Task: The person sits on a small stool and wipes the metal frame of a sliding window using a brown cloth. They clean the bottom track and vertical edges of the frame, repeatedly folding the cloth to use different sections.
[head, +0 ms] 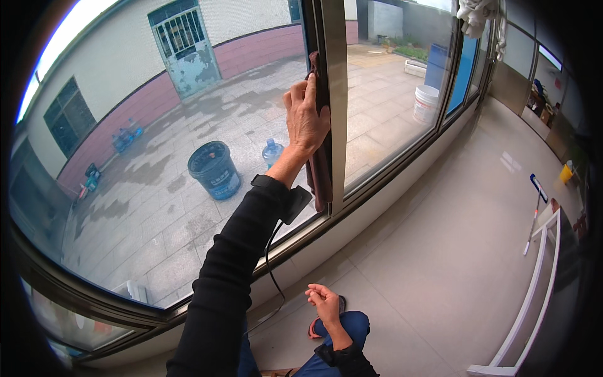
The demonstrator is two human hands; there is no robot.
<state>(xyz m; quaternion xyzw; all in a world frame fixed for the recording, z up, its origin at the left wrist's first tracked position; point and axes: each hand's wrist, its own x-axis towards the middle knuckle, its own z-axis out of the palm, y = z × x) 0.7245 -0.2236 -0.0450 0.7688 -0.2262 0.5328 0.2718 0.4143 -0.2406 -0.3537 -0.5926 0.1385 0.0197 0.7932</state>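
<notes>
My left hand (306, 113) is raised to the metal frame (337, 108) of a sliding glass window. Its fingers press a dark brown cloth (321, 181) against the frame's dark vertical edge, and the cloth hangs down below the palm to the bottom rail. Glass panes lie on both sides of that upright. A small black device (297, 205) with a cable is strapped at the left wrist. Lower down, in front of my knee, my right hand (326, 304) is held loosely curled above the tiled floor, with nothing visible in it.
Through the glass are a blue bucket (216, 170), a water jug (272, 151) and a white bucket (426, 103) in a paved yard. Indoors, a blue-headed squeegee or mop (538, 188) lies beside a white frame (537, 311). White curtain fabric (476, 16) hangs at the top right.
</notes>
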